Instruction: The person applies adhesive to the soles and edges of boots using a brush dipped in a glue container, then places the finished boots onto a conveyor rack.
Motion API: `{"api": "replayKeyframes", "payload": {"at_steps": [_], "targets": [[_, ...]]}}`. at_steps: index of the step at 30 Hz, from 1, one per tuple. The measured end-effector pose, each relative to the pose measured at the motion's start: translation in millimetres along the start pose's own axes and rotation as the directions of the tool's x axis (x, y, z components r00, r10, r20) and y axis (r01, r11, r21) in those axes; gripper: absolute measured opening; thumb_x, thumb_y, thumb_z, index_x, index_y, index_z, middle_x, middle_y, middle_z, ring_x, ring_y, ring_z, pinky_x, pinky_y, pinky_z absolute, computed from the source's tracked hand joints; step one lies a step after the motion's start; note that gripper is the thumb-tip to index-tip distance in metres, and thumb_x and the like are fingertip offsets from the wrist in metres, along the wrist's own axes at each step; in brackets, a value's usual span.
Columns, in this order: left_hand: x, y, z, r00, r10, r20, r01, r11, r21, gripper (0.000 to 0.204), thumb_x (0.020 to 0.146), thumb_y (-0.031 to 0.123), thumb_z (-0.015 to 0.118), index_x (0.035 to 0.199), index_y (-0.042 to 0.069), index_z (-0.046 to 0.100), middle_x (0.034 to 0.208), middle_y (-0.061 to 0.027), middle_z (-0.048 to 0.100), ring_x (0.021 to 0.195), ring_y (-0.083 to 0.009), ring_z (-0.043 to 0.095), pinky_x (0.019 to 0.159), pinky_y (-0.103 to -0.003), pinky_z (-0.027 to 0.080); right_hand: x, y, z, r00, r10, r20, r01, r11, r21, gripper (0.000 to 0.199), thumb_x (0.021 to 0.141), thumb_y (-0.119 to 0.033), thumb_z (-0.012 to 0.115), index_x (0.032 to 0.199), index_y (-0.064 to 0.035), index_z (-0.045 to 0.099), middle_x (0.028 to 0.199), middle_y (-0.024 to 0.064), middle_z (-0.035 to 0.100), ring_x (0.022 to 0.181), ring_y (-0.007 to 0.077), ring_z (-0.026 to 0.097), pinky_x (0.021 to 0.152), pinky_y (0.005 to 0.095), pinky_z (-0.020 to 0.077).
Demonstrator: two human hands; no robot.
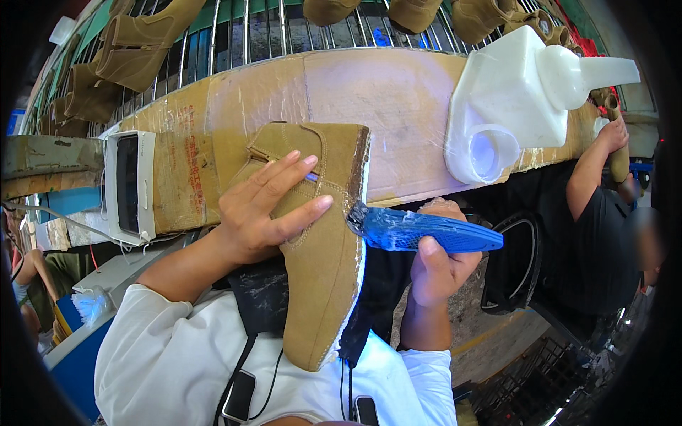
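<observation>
A tan suede ankle boot [318, 284] lies on its side before me, its toe pointing toward my body and its sole edge to the right. A white strip runs along that edge, with a dark brown patch at the heel. My left hand [266, 206] steadies the boot by its upper, fingers spread over the zipper and seams. In my right hand [444, 255] is a brush with a blue plastic handle [433, 233], smeared with whitish residue. Its dark tip touches the boot's side near the sole edge. The boot's far side is hidden.
Worn cardboard [355, 92] covers the bench. A white plastic container [508, 92] with a round cup stands at the right. At left is a dark screen in a white frame [135, 184]. More boots [142, 42] sit on a metal rack [245, 35] beyond. Another person's hand [612, 135] grips a boot.
</observation>
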State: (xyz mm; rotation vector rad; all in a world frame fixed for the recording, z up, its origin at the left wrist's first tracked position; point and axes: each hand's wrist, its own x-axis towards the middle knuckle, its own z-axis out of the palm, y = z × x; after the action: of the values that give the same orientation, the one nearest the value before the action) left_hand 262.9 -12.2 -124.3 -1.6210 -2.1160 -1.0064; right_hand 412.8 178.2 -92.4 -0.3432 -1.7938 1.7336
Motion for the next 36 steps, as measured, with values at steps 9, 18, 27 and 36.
{"api": "replayKeyframes", "payload": {"at_steps": [9,18,27,36], "targets": [[3.0,1.7,-2.3,1.000,-0.006,0.006,0.006,1.000,0.004,0.038,0.073,0.019,0.069,0.111,0.022,0.063,0.117,-0.0180,0.060,0.102,-0.0322,0.063,0.080,-0.036,0.053,9.0,2.0,3.3,0.998,0.002,-0.068,-0.003,1.000,-0.006,0.018,0.078,-0.010,0.066,0.087,0.0048,0.062,0.084,0.0114,0.061,0.075,0.0140,0.054,0.068,0.0259,0.0418],[10.6,1.0,-6.1,0.998,0.022,0.064,-0.026,0.998,0.062,0.041,0.073,0.018,0.068,0.113,0.024,0.063,0.117,-0.0151,0.061,0.100,-0.0310,0.063,0.079,-0.036,0.053,-6.4,-54.2,-16.9,0.928,-0.128,0.351,0.089,0.988,0.126,0.026,0.072,-0.020,0.074,0.082,0.0032,0.066,0.069,0.0149,0.063,0.054,0.0226,0.058,0.049,0.0295,0.0449],[25.3,9.0,-10.7,0.993,0.004,0.121,-0.011,0.998,0.059,0.052,0.071,0.019,0.067,0.121,0.029,0.060,0.117,-0.0139,0.061,0.099,-0.0311,0.063,0.078,-0.035,0.052,-3.9,-48.0,-11.2,0.998,-0.058,-0.032,0.057,0.997,-0.052,0.027,0.071,-0.020,0.072,0.084,0.0028,0.065,0.079,0.0116,0.063,0.068,0.0180,0.055,0.062,0.0303,0.0426],[32.2,11.3,-12.5,0.990,0.002,0.139,-0.009,0.999,0.052,0.059,0.069,0.017,0.069,0.124,0.034,0.056,0.117,-0.0132,0.061,0.100,-0.0291,0.063,0.080,-0.036,0.052,-8.4,-65.0,-12.9,0.974,-0.110,-0.200,0.118,0.993,0.027,0.037,0.067,-0.026,0.078,0.082,0.0046,0.064,0.075,0.0125,0.062,0.062,0.0193,0.054,0.058,0.0301,0.0440]]}}
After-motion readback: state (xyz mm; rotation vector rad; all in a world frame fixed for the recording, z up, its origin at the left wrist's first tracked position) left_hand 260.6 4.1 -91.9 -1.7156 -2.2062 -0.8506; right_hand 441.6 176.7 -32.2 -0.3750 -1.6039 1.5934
